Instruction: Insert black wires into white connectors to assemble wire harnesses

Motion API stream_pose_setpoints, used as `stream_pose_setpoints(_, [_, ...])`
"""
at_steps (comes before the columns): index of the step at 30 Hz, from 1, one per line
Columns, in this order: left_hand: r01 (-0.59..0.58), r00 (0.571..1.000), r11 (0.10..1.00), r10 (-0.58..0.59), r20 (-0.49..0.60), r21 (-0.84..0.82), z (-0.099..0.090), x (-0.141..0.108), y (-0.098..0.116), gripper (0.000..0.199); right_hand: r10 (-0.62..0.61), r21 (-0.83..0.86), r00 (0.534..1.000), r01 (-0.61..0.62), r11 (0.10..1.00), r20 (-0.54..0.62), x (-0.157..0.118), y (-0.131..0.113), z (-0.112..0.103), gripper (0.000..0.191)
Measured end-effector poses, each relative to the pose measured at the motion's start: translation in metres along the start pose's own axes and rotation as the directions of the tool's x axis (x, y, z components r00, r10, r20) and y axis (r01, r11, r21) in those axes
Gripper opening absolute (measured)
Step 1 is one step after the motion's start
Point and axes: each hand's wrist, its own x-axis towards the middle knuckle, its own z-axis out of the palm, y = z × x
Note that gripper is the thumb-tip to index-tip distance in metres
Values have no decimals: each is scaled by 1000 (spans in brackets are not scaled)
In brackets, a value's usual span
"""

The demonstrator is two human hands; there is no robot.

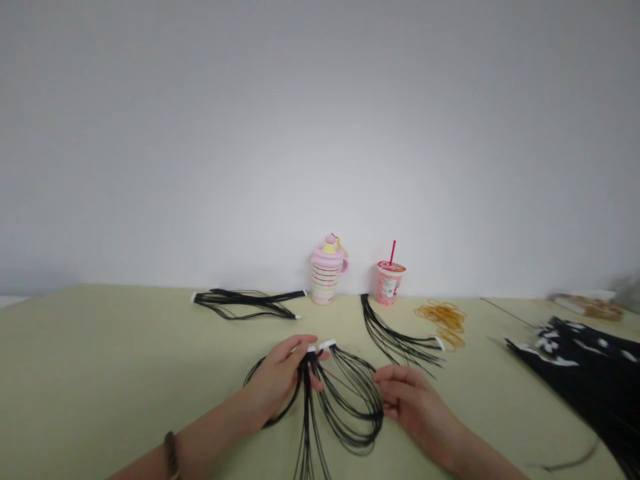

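In the middle of the table, a black wire harness (350,437) with white connectors (327,344) spreads in loops and loose strands. My left hand (280,377) is closed on it just below the connectors, and some fingers are hidden behind the wires. The wires loop out to the right and others hang down toward the front edge. My right hand (413,407) has its fingers curled together at the right side of the loop, on the wires; the exact strands between the fingertips are hard to make out.
Black wire harnesses lie at the back left (250,300) and right (400,340). A striped pink mug (325,277) and a pink cup with a straw (390,283) stand by the wall. Yellow rubber bands (443,317) lie right of them; many black wires (590,380) pile at the far right.
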Motion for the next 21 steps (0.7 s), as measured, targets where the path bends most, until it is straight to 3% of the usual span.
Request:
stream_pose_setpoints(2, [52,998,994,-54,-17,-91,1,-1,5,33,-73,-216,997,73,974,8,-1,5,3,13])
stream_pose_setpoints(4, [128,990,975,-135,-26,-180,1,-2,8,34,-165,-434,985,173,884,57,-4,7,7,10])
stream_pose_setpoints(7, [214,973,936,-229,-21,-281,1,-1,10,35,-258,-600,957,285,747,134,-9,7,10,7])
stream_pose_setpoints(9, [210,974,931,-227,-23,-300,1,-1,10,32,-229,-586,965,260,767,129,-13,5,12,12])
stream_pose_setpoints(12, [151,982,940,-178,-63,-305,2,-1,9,25,-90,-439,996,94,894,30,-18,3,16,22])
stream_pose_setpoints(14, [82,985,951,-123,-121,-297,4,-2,10,20,-37,-369,999,34,929,-1,-20,5,20,23])
stream_pose_setpoints(17, [19,982,958,-71,-173,-285,8,-4,14,16,-49,-395,997,65,917,51,-20,14,23,22])
stream_pose_setpoints(21, [63,980,951,-117,-162,-303,12,-11,25,17,-154,-477,985,175,861,82,-17,26,23,16])
